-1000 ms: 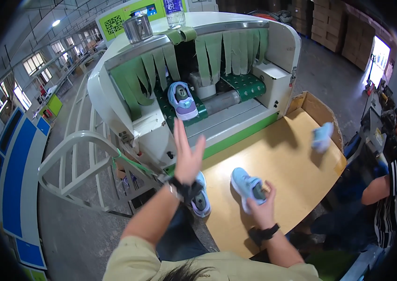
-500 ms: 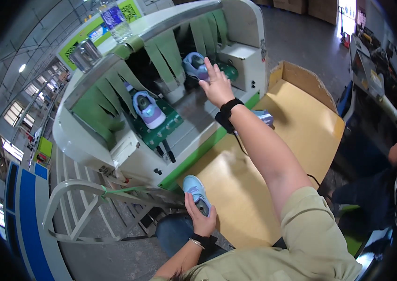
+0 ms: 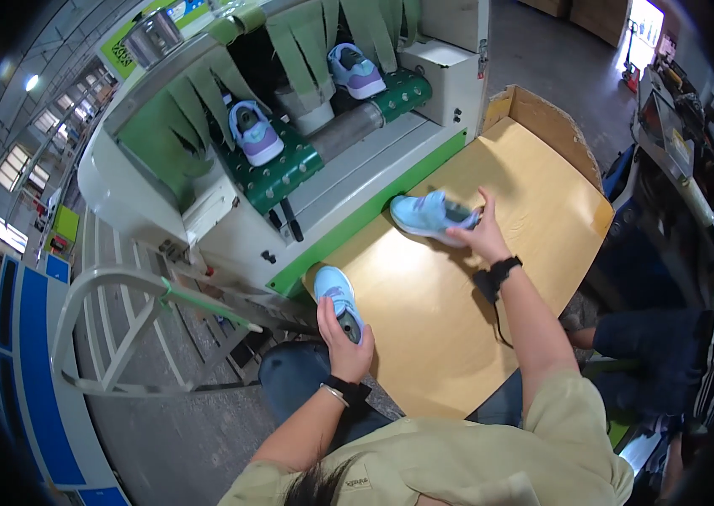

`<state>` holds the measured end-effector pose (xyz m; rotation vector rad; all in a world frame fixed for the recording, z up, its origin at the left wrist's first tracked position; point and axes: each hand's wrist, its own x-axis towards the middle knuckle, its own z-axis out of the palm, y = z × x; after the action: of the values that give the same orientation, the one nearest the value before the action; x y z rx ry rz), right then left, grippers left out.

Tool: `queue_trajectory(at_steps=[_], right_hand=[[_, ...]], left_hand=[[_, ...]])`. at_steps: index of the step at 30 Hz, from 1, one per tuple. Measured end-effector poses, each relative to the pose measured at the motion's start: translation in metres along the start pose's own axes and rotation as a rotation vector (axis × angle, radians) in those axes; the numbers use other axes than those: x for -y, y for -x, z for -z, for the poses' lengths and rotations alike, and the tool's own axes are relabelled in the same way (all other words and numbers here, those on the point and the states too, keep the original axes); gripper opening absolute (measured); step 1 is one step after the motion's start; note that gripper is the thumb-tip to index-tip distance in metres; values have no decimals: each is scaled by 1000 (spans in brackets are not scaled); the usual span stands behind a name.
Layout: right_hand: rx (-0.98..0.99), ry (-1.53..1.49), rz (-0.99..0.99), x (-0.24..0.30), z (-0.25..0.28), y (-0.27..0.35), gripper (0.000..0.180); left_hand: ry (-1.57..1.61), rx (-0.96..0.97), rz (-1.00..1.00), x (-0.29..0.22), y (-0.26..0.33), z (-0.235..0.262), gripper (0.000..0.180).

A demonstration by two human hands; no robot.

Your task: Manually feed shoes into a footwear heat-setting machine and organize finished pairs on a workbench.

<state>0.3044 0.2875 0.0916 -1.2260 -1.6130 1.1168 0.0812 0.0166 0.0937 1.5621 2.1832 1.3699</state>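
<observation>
My left hand (image 3: 345, 344) grips the heel of a light blue sneaker (image 3: 334, 287) at the board's left edge, its toe pointing away from me. Farther right, my right hand (image 3: 488, 238) has its thumb and fingers around the heel of another light blue sneaker (image 3: 418, 214), whose toe points left toward the machine. Inside the machine (image 3: 348, 198), one blue and lilac sneaker (image 3: 256, 139) rests on the left green belt (image 3: 285, 179). A second such sneaker (image 3: 357, 74) sits on the right green belt (image 3: 405, 93). Both have their heels toward me.
Green strip curtains (image 3: 294, 59) hang over the machine's openings. The wooden board (image 3: 450, 337) lies before me, with a cardboard edge (image 3: 555, 126) at its far right. A metal rack (image 3: 121, 337) stands at left. Another person's leg (image 3: 652, 337) shows at right.
My right hand has come back from the right-hand sneaker in the machine to the sneaker on the board and taken its heel. My left hand keeps its sneaker. The view has shifted.
</observation>
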Motion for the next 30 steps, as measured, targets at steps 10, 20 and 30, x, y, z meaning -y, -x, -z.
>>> queue_trajectory(at_steps=[10, 20, 30], right_hand=[[46, 240, 150, 51, -88, 129, 45], [183, 421, 313, 33, -103, 185, 82], [314, 402, 259, 19, -102, 177, 86]], left_hand=[[20, -34, -13, -3, -8, -19, 85], [72, -45, -7, -4, 3, -10, 79], [48, -44, 7, -3, -1, -9, 81]])
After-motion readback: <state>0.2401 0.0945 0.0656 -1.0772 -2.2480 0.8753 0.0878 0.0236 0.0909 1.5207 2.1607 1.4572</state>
